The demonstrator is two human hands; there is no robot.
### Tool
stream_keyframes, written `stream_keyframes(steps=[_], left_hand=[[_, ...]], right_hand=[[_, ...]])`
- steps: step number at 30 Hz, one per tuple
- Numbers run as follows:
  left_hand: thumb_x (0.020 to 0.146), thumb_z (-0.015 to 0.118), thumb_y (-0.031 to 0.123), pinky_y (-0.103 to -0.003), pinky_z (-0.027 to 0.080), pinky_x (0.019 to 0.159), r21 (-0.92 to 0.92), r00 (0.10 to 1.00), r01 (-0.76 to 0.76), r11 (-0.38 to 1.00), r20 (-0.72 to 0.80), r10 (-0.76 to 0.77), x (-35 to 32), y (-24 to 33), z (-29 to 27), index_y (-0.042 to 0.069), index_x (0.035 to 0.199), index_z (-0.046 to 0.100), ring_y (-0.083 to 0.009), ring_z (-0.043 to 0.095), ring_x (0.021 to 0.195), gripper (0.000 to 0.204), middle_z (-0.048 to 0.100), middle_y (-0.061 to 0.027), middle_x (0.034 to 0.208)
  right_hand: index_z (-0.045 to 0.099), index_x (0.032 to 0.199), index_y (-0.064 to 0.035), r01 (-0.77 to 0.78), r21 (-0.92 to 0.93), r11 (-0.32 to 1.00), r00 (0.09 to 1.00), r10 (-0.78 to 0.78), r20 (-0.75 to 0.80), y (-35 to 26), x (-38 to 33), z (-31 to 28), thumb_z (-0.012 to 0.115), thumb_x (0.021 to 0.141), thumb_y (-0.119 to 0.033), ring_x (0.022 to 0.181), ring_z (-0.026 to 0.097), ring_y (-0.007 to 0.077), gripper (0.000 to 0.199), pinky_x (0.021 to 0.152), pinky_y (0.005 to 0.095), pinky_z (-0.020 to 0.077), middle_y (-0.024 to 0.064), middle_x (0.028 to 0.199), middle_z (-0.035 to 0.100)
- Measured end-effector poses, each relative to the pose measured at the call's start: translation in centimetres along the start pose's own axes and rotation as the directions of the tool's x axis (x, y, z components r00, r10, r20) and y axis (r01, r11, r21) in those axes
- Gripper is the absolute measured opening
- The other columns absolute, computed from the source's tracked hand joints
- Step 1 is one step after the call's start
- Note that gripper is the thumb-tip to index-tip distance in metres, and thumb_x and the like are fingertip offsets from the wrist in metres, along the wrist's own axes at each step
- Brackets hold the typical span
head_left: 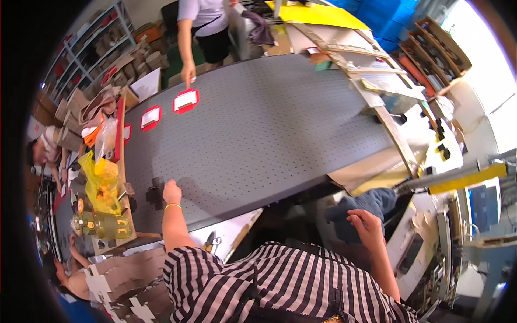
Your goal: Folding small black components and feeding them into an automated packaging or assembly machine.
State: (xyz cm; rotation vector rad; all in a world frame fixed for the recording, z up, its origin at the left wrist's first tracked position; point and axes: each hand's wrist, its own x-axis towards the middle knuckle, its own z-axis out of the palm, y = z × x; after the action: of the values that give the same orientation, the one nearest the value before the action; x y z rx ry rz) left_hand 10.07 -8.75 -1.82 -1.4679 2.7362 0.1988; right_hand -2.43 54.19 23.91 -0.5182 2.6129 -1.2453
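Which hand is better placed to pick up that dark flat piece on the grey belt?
The left hand, probably. It already rests on the grey belt, touching the dark flat piece. The right hand is off the belt, down by a blue cloth, so it would have to reach across.

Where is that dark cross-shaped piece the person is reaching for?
In the head view, the dark cross-shaped piece lies at the near left of the grey belt, just under the left hand and right of the yellow bag.
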Motion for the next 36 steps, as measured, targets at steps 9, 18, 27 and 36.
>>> stream_keyframes(steps=[9, 18, 27, 36], left_hand=[[0.076, 0.07, 0.012, -0.045, 0.053, 0.083, -0.009, 0.99, 0.13, 0.992, 0.054, -0.129, -3.6, 0.3, -3.1, 0.009, 0.102, 0.066, -0.0337, 0.064, 0.101, 0.026, 0.063, -0.0153, 0.109], [0.083, 0.06, -0.001, -0.045, 0.054, 0.084, 0.138, 0.987, 0.157, 0.978, -0.049, -0.152, -1.7, -4.9, -1.2, 0.011, 0.118, 0.049, -0.0362, 0.062, 0.101, 0.038, 0.047, -0.0195, 0.127], [0.082, 0.062, 0.013, -0.043, 0.055, 0.075, -0.022, 0.995, -0.1, 0.995, 0.01, 0.1, 2.2, -4.8, 1.7, 0.007, 0.085, 0.071, -0.0322, 0.068, 0.082, 0.011, 0.069, -0.0137, 0.085], [0.092, 0.063, 0.018, -0.022, 0.042, 0.057, -0.93, 0.451, -0.316, 0.189, 0.029, 0.892, -12.7, 31.1, -12.7, 0.003, 0.093, 0.07, -0.0052, 0.051, 0.065, 0.017, 0.064, 0.0016, 0.077]], right_hand=[[0.069, 0.098, 0.001, -0.104, 0.234, 0.967, 0.982, 0.137, -0.129, 3.4, -6.6, -1.7, 0.058, 0.093, -0.009, 0.069, 0.065, 0.0108, 0.016, 0.064, 0.0242, 0.0518, 0.0068, 0.078, 0.07], [0.047, 0.065, -0.0009, -0.151, -0.322, 0.935, 0.91, 0.004, -0.415, 5.1, 1.4, -2.8, 0.062, 0.091, -0.023, 0.045, 0.04, 0.0205, 0.038, 0.047, 0.0342, 0.0344, 0.012, 0.053, 0.044], [0.05, 0.082, -0.0062, -0.227, -0.621, 0.75, 0.909, -0.066, -0.412, 8.2, 1.9, -1.0, 0.062, 0.09, -0.021, 0.068, 0.056, 0.0356, 0.02, 0.06, 0.0447, 0.044, 0.0148, 0.07, 0.055], [0.056, 0.121, -0.0055, 0.122, -0.586, 0.801, 0.949, -0.266, -0.167, 6.2, -5.2, -3.6, 0.064, 0.082, -0.009, 0.101, 0.054, 0.0304, 0.04, 0.088, 0.0404, 0.043, 0.0116, 0.106, 0.06]])
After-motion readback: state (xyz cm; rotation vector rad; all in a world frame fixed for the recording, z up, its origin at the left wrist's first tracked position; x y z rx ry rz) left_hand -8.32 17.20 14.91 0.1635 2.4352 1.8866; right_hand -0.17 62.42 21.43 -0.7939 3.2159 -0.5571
